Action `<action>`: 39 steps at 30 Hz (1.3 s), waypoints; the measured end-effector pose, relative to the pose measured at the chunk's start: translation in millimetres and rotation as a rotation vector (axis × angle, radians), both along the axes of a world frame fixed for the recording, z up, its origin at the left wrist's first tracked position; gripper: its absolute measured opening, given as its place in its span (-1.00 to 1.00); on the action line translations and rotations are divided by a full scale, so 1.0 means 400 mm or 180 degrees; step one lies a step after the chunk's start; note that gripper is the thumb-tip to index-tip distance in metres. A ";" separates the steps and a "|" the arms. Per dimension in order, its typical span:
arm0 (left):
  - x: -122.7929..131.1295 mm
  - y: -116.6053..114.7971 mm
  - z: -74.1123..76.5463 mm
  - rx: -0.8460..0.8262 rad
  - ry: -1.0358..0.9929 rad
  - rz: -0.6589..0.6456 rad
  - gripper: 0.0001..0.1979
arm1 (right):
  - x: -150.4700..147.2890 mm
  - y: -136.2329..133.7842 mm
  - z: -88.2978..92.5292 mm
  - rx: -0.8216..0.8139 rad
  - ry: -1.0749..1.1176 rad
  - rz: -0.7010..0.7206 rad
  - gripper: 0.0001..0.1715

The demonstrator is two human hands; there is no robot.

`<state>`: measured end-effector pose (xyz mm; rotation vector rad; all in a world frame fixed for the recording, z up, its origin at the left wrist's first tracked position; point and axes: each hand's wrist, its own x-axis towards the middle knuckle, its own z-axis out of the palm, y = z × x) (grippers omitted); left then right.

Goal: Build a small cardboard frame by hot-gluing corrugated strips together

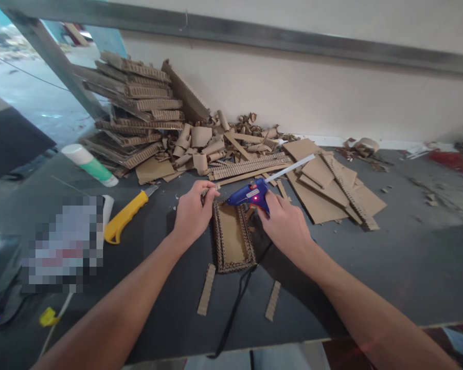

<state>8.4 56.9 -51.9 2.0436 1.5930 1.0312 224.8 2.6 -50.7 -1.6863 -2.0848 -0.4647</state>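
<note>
My right hand [283, 223] grips a blue hot glue gun [249, 194] with a lit red light and a white glue stick [289, 168] poking out the back. Its nozzle points left at the far edge of a small rectangular cardboard tray [231, 237] with corrugated walls. My left hand [193, 210] pinches a small cardboard piece at the tray's far left corner. The gun's black cord [235, 308] runs toward the near table edge.
Dark table [389, 267]. Stacked corrugated cardboard [133, 110] and curled scraps lie at the back by the wall; flat cardboard sheets [332, 187] to the right. A yellow utility knife [125, 216] and white-green tube [90, 164] lie left. Two corrugated strips [206, 290] lie near me.
</note>
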 end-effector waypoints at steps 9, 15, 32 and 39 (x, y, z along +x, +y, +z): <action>0.002 -0.002 0.007 -0.0039 -0.0005 0.0097 -0.81 | 0.004 -0.008 0.023 0.0149 -0.0233 -0.0115 -0.69; 0.005 -0.004 0.011 -0.0108 -0.0035 0.0096 -0.81 | 0.011 -0.019 0.041 0.0154 -0.0340 -0.0193 -0.67; 0.003 -0.010 -0.005 0.0790 0.0150 -0.0358 -0.88 | 0.023 -0.041 0.085 0.0932 -0.0761 0.0032 -0.68; 0.001 -0.007 -0.012 0.1107 0.0061 -0.0485 -0.93 | 0.032 -0.027 0.081 0.1014 0.0176 -0.0155 -0.78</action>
